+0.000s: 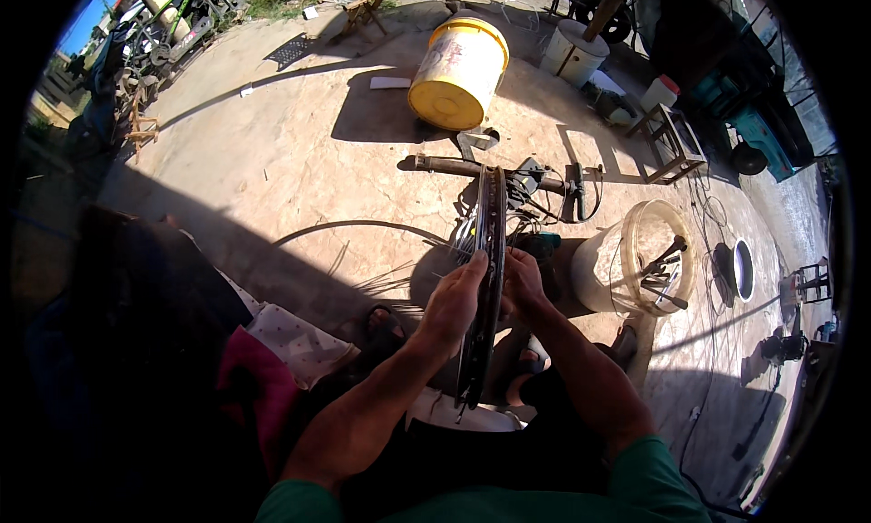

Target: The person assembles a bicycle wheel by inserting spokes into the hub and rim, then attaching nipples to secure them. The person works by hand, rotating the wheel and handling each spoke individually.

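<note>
A dark wheel rim (491,219) stands on edge between my hands, seen almost edge-on, with a row of holes along its channel. My left hand (455,294) is closed on the rim's left side, thumb along its edge. On the other side my right hand (523,280) is curled against the rim; its fingertips are hidden, so what they pinch cannot be made out. Thin wire spokes (463,235) show just left of the rim. Beyond it on the ground lies a rusty tube with a handlebar-like end (578,194).
A white bucket of tools (626,267) stands at my right. Farther off, a yellow-and-white bucket (460,74) lies tipped over. A small stool frame (670,142) and a metal ring (743,270) are at the right. Patterned cloth (295,342) lies left, near my foot.
</note>
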{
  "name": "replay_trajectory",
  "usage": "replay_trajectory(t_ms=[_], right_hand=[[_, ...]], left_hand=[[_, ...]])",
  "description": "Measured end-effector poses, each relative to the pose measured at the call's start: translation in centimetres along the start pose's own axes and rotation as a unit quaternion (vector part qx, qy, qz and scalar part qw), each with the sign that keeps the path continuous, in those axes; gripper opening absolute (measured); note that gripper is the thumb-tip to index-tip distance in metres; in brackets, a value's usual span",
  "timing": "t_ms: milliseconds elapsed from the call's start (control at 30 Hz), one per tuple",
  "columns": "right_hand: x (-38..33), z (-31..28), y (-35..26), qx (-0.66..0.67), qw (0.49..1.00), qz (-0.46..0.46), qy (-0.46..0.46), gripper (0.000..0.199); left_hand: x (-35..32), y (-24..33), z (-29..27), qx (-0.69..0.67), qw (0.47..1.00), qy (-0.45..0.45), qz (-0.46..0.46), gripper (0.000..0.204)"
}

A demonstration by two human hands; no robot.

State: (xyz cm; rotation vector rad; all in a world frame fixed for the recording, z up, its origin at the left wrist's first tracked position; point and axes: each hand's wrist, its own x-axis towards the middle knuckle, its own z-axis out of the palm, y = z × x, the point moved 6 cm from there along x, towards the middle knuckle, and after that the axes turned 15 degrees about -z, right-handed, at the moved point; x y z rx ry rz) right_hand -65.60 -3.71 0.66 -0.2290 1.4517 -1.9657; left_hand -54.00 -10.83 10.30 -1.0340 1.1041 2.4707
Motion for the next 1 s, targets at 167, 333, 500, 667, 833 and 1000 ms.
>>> replay_trajectory(t_ms=[167, 333, 500, 667, 833, 1000], right_hand=[[0.6, -0.5, 1.5, -0.019, 0.999, -0.005, -0.030, 0.033], [0.3, -0.1, 1.9, -0.053, 0.997, -0.009, -0.056, 0.035], [-0.1, -0.3, 1.6, -0.084, 0.995, -0.007, -0.054, 0.036], [-0.1, -0.7, 2.3, -0.101, 0.994, -0.024, -0.039, 0.036], [-0.1, -0.7, 2.6, -0.114, 0.992, -0.034, -0.043, 0.039], [-0.2, -0.4, 2.4, -0.127, 0.990, -0.047, -0.036, 0.039]], left_hand=[[0.3, -0.2, 0.0, -0.009, 1.000, 0.005, 0.003, 0.052], [0.7, -0.7, 0.2, -0.006, 1.000, 0.000, 0.006, 0.050], [1.1, -0.7, 0.2, -0.032, 0.999, 0.019, 0.026, 0.049], [1.4, -0.1, -1.1, 0.171, 0.967, 0.149, 0.121, 0.049], [1.8, 0.1, -1.7, 0.160, 0.959, 0.162, 0.168, 0.047], [2.2, -0.3, -2.1, 0.103, 0.974, 0.144, 0.139, 0.045]])
